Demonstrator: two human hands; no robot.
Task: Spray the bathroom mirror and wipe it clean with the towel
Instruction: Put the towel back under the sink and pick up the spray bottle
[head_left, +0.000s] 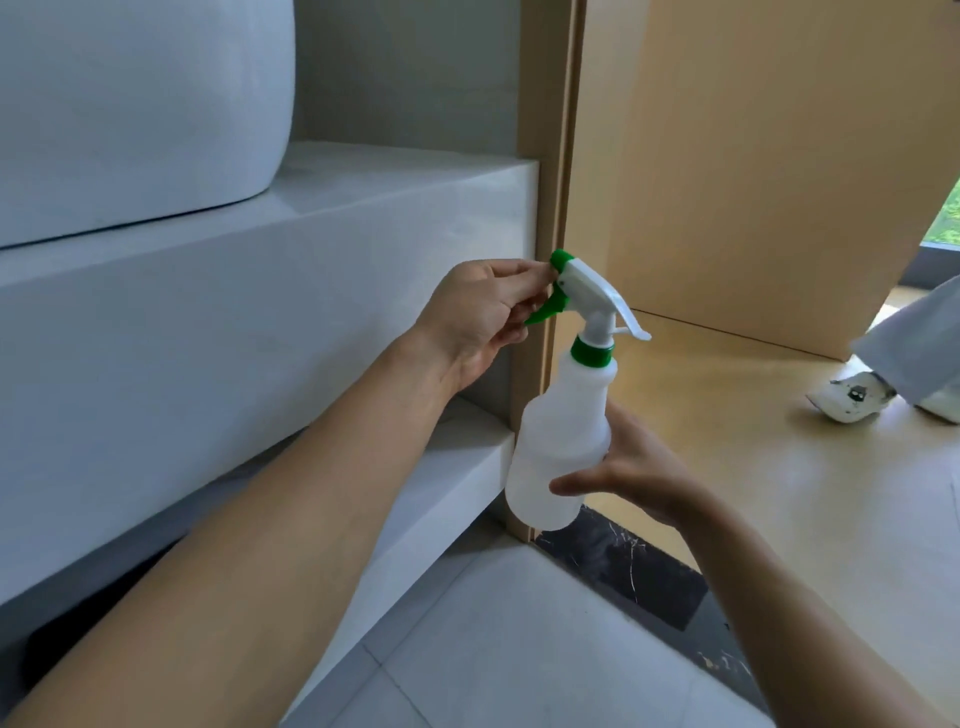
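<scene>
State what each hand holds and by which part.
Both hold the spray bottle. The right hand grips its lower body; the left hand pinches the green nozzle tip on the spray head.

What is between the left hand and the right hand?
In the head view, the spray bottle spans that stretch: the left hand pinches its green nozzle, and the right hand holds its body.

The spray bottle is see-through white plastic with a green ring at its neck, a white spray head, a green trigger and a green tip. It stands almost straight up, just past the middle of the picture, with its tip pointing toward 10 o'clock.
</scene>
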